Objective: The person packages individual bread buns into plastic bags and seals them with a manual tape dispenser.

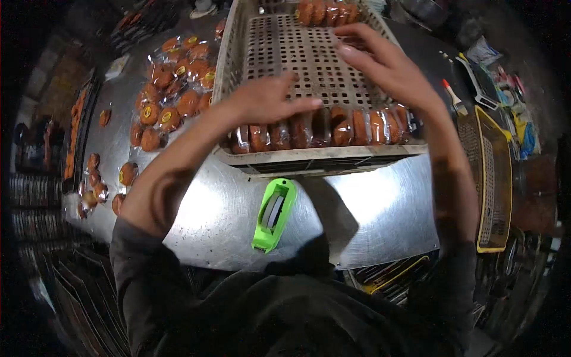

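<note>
Packing wrapped pastries on edge into the grey crate point(238, 65) looked barely past its start, judging by the rows. Stood one full row point(324, 128) against the crate's near wall, roughly nine or ten packets, too crowded and glossy to count exactly. Stood a shorter row point(328, 12) of about five at the crate's far wall, cut by the frame edge. Left most of the perforated floor between them bare. Hovered the left hand point(267, 98) flat and open, fingers stretched over the near row, holding nothing. Rested the right hand point(383, 65) open too, fingers spread over the crate floor toward its right wall, gripping nothing. Lay a loose heap point(175, 83) of some twenty packets on the desk point(380, 214) left of the crate, with about ten more point(98, 184) scattered farther left. Sat one green tape dispenser point(273, 214) just in front of the crate, and one yellow basket point(492, 172) to its right.
</note>
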